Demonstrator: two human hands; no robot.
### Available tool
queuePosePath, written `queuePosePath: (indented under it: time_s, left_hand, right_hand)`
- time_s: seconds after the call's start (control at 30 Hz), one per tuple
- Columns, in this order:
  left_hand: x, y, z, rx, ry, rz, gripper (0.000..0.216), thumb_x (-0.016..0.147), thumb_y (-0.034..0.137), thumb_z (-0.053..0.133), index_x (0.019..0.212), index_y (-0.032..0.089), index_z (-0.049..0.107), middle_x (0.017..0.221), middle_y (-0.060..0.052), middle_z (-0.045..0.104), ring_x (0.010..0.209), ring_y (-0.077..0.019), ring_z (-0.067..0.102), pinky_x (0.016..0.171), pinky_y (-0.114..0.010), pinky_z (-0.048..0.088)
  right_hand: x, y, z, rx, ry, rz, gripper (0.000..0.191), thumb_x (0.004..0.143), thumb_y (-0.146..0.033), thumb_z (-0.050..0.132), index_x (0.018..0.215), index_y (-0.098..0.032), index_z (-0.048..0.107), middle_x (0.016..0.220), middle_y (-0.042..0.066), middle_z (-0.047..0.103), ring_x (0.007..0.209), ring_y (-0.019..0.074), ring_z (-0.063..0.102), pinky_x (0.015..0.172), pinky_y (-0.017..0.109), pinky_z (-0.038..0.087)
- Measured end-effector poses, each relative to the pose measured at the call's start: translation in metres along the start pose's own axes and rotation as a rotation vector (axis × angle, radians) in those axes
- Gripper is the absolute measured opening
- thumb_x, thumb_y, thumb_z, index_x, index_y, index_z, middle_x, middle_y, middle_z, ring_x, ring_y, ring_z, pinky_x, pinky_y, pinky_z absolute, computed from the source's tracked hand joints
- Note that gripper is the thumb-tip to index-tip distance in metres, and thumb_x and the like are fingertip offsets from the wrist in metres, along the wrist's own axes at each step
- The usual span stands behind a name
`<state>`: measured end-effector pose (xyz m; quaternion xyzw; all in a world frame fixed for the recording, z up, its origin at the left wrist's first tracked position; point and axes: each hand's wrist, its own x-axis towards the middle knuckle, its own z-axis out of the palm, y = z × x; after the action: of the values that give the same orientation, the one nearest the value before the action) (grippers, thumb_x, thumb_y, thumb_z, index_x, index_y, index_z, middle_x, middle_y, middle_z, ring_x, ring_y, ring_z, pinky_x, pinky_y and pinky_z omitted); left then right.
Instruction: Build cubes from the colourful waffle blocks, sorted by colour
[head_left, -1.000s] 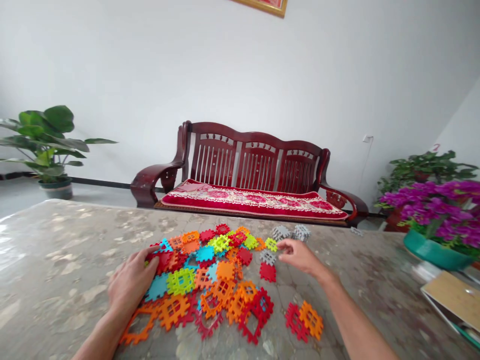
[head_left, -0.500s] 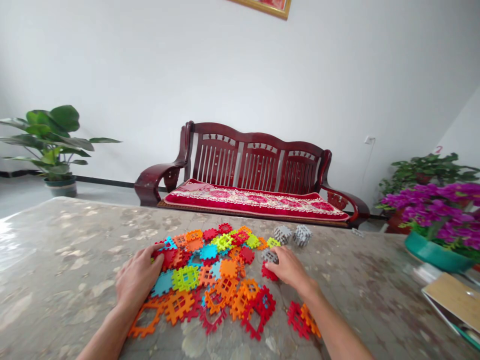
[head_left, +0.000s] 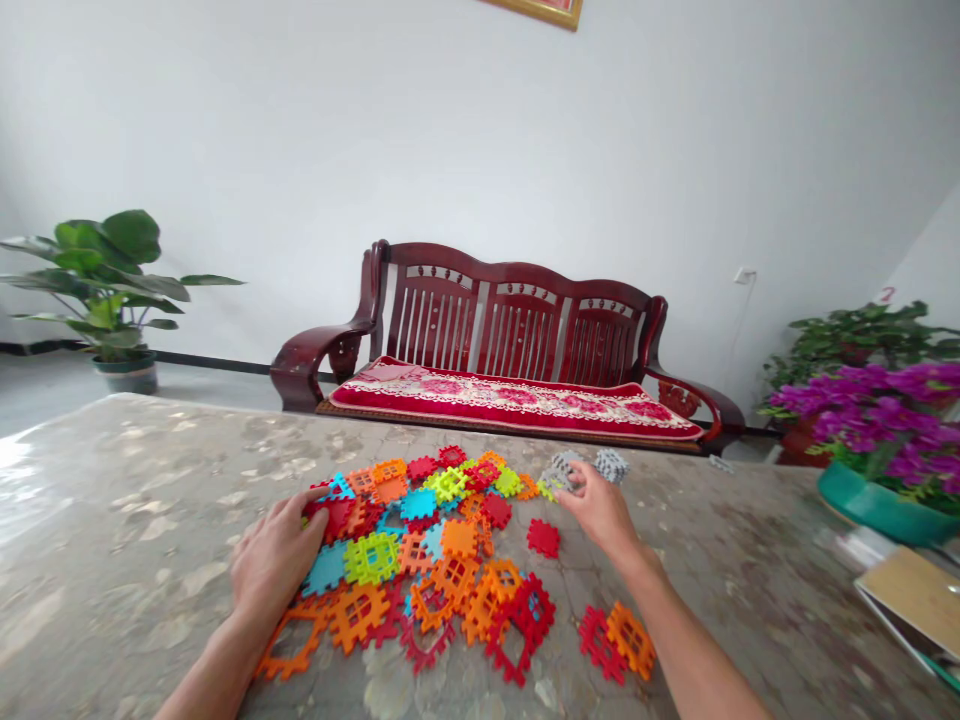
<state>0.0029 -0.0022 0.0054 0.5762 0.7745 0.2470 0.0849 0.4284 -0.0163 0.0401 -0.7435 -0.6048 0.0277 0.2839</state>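
Note:
Many toothed plastic building tiles [head_left: 418,503] in red, orange, blue and lime lie in a loose pile on the table. My left hand [head_left: 277,550] rests at the pile's left edge, fingers stretched forward and touching a red tile [head_left: 339,517]. My right hand [head_left: 600,508] pinches a grey building tile [head_left: 559,480] between thumb and fingers, close against a grey tile stack [head_left: 568,460], which it partly hides. A second grey stack [head_left: 612,465] stands just right of it. A lone red tile [head_left: 544,538] lies left of the right wrist.
A red tile [head_left: 600,645] and an orange tile [head_left: 630,640] lie near my right forearm. At the right stand a teal flower pot [head_left: 874,505] and a tan notebook [head_left: 911,590]. A wooden bench [head_left: 517,310] is behind the patterned table [head_left: 150,520].
My right hand has lifted the grey tile off the spot by the lone red tile and moved it away from me, toward the grey stacks. The left hand has stayed put.

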Motion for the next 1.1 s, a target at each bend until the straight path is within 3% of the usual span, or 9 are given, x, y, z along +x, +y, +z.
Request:
queuePosePath:
  time_s: [0.17,0.47,0.57,0.7,0.9,1.1]
  left_hand:
    - [0.0,0.0,0.0,0.001,-0.004,-0.005,0.048,0.092,0.042,0.037,0.13,0.028,0.062,0.133,-0.008,0.064,0.122,-0.0336,0.057,0.102,-0.05,0.042]
    - [0.0,0.0,-0.001,0.016,-0.009,-0.004,0.049,0.091,0.042,0.037,0.131,0.028,0.062,0.134,-0.009,0.063,0.122,-0.034,0.057,0.102,-0.049,0.042]
    - [0.001,-0.001,0.001,0.009,-0.008,0.006,0.049,0.091,0.043,0.037,0.13,0.028,0.063,0.134,-0.009,0.063,0.122,-0.0343,0.057,0.102,-0.049,0.041]
    - [0.0,-0.001,0.003,-0.013,0.02,0.001,0.047,0.09,0.042,0.04,0.128,0.029,0.064,0.13,-0.009,0.065,0.119,-0.0334,0.058,0.101,-0.048,0.041]
    - [-0.005,0.005,-0.001,-0.019,0.02,-0.01,0.044,0.089,0.039,0.04,0.124,0.03,0.065,0.127,-0.007,0.066,0.117,-0.0304,0.058,0.099,-0.045,0.041]
    - [-0.008,0.007,-0.002,-0.022,0.017,-0.001,0.046,0.091,0.037,0.037,0.127,0.028,0.064,0.129,-0.008,0.064,0.118,-0.0298,0.058,0.102,-0.044,0.039]
  right_hand:
    - [0.035,0.011,-0.012,-0.11,0.124,0.1,0.057,0.078,-0.039,0.065,0.132,-0.022,0.054,0.116,0.007,0.072,0.104,0.0252,0.068,0.084,0.033,0.049]
    - [0.056,0.01,-0.01,-0.212,0.034,0.168,0.062,0.08,-0.041,0.065,0.137,-0.023,0.05,0.123,0.009,0.07,0.11,0.0286,0.065,0.086,0.036,0.048]
    - [0.044,0.013,-0.01,-0.136,0.098,0.117,0.049,0.084,-0.041,0.058,0.129,-0.023,0.056,0.121,0.008,0.07,0.107,0.0267,0.066,0.087,0.036,0.048]
    - [0.006,0.025,-0.005,0.128,0.181,0.049,0.037,0.089,-0.044,0.043,0.113,-0.025,0.064,0.106,0.006,0.074,0.094,0.0227,0.069,0.085,0.034,0.05]
    - [-0.058,0.044,0.013,0.373,0.097,0.01,0.039,0.085,-0.055,0.046,0.1,-0.026,0.068,0.104,0.007,0.074,0.098,0.026,0.067,0.088,0.038,0.051]
    - [-0.064,0.016,0.032,0.463,0.14,-0.017,0.041,0.084,-0.051,0.044,0.101,-0.021,0.068,0.109,0.011,0.072,0.105,0.0268,0.065,0.096,0.039,0.049]
